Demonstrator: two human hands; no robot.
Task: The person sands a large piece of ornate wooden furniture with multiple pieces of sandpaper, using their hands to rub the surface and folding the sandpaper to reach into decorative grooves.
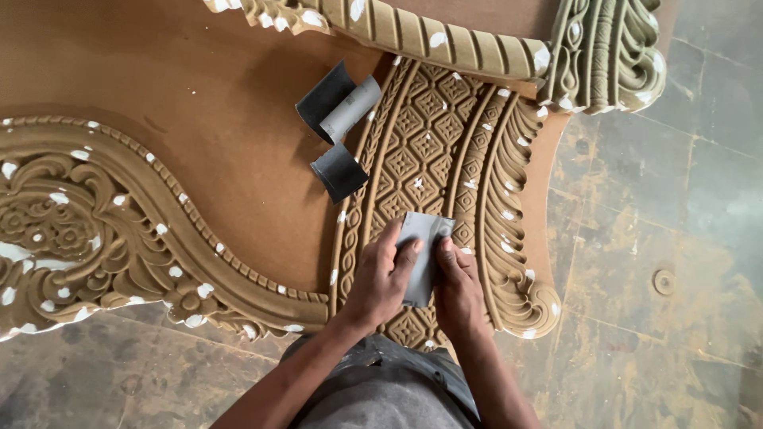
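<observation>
Two hands: both are working on one sheet of grey sandpaper (424, 256), pressing it against the carved wooden panel (433, 143).
Sheet position: the sandpaper sheet is lying at 6 o'clock of the view centre, on the diamond-pattern band of the carving, between the two hands.
Left hand (383, 278): it is sitting at 9 o'clock of the sheet; its fingers (409, 253) are curling over the sheet's left edge and pinning it down.
Right hand (459, 287): it is sitting at 3 o'clock of the sheet; its fingers are closing on the right edge, thumb on top.
Handling, weight: the sheet is judged very light, needing no lifting effort.
Handling, stiffness: it is looking thin and flexible, bending along a fold; it is likely conforming to the relief under finger pressure.
Handling, surface: the grit side is probably gripping the wood, while the smooth backing may be slipping under the fingertips.
Hold points: the two long edges are offering the best purchase, as both hands are showing.
Spare pieces: two rolled dark sandpaper pieces (338, 103) are lying at 11 o'clock of the sheet, and a third curled piece (338, 171) is resting just below them.
Surroundings: white filler spots (205, 290) are dotting the carving; a stained concrete floor (675, 238) is lying at 3 o'clock.
</observation>
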